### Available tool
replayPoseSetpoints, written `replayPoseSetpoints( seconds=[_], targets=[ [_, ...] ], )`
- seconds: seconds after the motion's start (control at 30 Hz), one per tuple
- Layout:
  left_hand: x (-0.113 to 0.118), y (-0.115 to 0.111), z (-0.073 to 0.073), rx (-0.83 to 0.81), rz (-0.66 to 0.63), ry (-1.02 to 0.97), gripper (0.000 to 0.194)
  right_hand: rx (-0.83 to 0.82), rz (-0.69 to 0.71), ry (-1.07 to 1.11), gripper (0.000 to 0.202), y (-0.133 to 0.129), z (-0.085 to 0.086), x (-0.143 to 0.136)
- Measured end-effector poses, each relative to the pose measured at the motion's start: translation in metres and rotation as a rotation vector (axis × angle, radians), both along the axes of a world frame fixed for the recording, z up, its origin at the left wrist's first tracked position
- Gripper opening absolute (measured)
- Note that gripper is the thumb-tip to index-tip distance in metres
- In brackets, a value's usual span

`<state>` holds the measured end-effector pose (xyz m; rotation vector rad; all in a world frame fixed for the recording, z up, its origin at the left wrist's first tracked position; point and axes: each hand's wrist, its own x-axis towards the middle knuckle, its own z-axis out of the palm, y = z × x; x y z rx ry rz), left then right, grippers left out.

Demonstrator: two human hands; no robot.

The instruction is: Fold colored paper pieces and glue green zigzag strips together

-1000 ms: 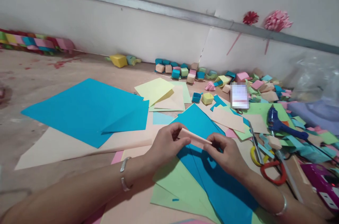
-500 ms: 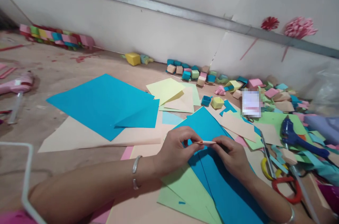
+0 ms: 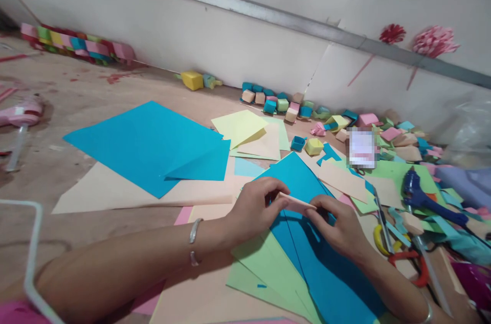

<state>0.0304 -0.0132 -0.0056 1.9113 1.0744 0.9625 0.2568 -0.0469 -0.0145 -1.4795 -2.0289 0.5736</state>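
Note:
Between my two hands is a small folded piece of pale peach paper (image 3: 296,204), held above the blue paper sheets (image 3: 326,257). My left hand (image 3: 258,210) pinches its left end between thumb and fingers. At its right end, my right hand (image 3: 334,219) pinches it the same way. Under my left wrist lie light green sheets (image 3: 268,268), on top of a large peach sheet (image 3: 192,283).
A large blue sheet (image 3: 141,145) lies to the left, with yellow paper (image 3: 240,127) beyond. Small folded paper boxes (image 3: 269,106) line the wall. On the right are a blue glue gun (image 3: 418,193), red-handled scissors (image 3: 418,268) and paper scraps. A pink glue gun (image 3: 28,112) lies far left.
The peach paper has turned between my fingers, so more of its flat face shows and it looks wider. Both hands stay almost in place.

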Motion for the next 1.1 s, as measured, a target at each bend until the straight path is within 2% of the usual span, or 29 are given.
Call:
replayPoseSetpoints(
  seconds=[0.13,0.23,0.33,0.47,0.6,0.77,0.87,0.97,1.1],
  targets=[
    [0.001,0.006,-0.004,-0.112,0.011,0.054,0.015,-0.144,-0.09,0.178,0.017,-0.001,-0.001,0.001],
    [0.002,0.01,-0.009,-0.045,0.007,0.128,0.021,-0.105,-0.138,0.183,0.022,-0.003,-0.005,-0.002],
    [0.002,0.011,-0.014,0.033,0.004,0.181,0.014,-0.004,-0.152,0.023,0.012,-0.003,-0.007,-0.007],
    [0.002,0.008,-0.022,0.132,-0.084,0.271,0.007,0.061,-0.081,-0.161,0.016,0.0,-0.007,-0.01],
    [0.003,0.006,-0.025,0.246,-0.113,0.465,0.016,0.101,-0.039,-0.284,0.01,0.002,-0.015,-0.01],
    [0.001,0.011,-0.021,0.398,-0.147,0.743,0.014,0.21,-0.028,-0.43,0.018,0.001,-0.023,-0.009],
    [0.0,0.012,-0.019,0.518,-0.247,0.817,0.018,0.348,0.025,-0.602,0.024,-0.002,-0.018,-0.009],
    [0.002,0.007,-0.019,0.629,-0.347,0.869,0.019,0.49,0.141,-0.725,0.022,-0.006,-0.011,-0.011],
    [0.004,-0.003,-0.02,0.657,-0.337,0.908,0.016,0.572,0.22,-0.752,0.023,-0.011,-0.006,-0.018]
  ],
)
